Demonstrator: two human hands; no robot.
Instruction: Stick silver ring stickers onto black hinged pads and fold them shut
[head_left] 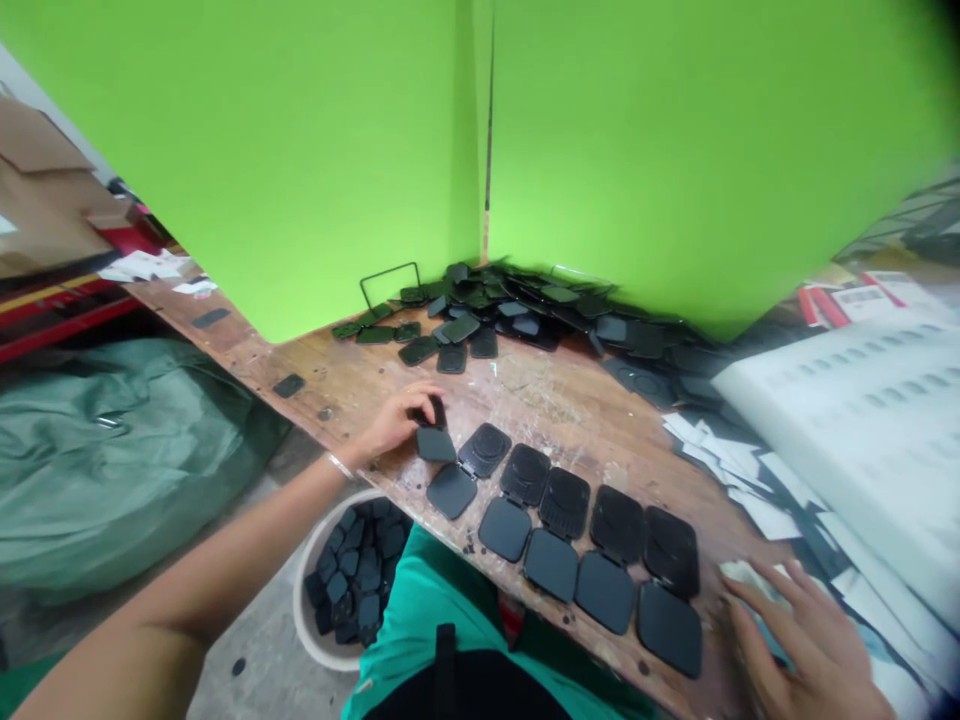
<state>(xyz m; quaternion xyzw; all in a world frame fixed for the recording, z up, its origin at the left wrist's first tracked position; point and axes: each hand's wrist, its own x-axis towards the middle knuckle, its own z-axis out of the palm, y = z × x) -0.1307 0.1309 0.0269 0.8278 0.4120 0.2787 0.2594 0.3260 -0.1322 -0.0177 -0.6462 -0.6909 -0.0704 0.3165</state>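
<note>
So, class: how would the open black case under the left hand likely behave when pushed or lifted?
The black case looks thin, flat and rigid, so it would probably slide across the wooden table, not roll. Lifted by one half, it might fold at its hinge.

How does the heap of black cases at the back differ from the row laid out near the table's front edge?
The heap of cases lies jumbled and overlapping against the green wall; the row of cases lies flat in a line, edge to edge.
The heap's cases look mostly shut; the row's are hinged open, showing two halves.
The left hand touches the row's end case; no hand is near the heap.
Both are black square plastic cases.
</note>
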